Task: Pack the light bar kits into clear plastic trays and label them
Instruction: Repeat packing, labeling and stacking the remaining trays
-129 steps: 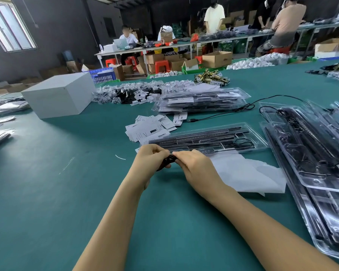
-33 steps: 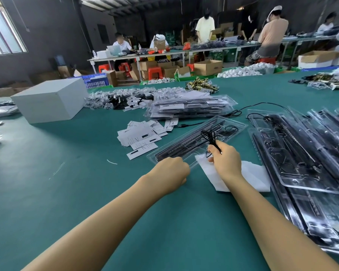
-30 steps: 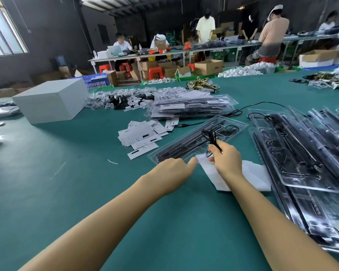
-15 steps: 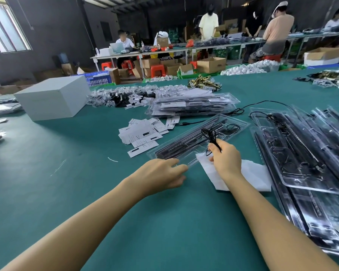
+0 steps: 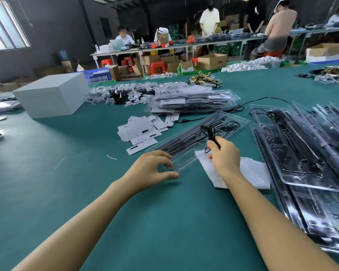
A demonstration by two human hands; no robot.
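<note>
While my right hand [image 5: 224,155] pinches a bundled black cable [image 5: 209,133] above the clear plastic tray [image 5: 186,159] at the middle of the frame, my left hand [image 5: 151,171] sits at the tray's near corner, fingers curved over its rim and thumb out along the counter [image 5: 47,192] below it; I cannot tell whether it truly grips the tray. Dark light bars [image 5: 186,136] lie lengthwise in the tray, which slants from lower left to upper right. A white sheet [image 5: 250,173] lies under my right wrist, touching the tray's near end. Loose paper labels [image 5: 143,130] are scattered just left of the tray. Behind it sits a stack of packed trays [image 5: 194,101]. More filled trays [image 5: 305,153] overlap along the right edge. A white box [image 5: 51,94] stands at the upper left.
</note>
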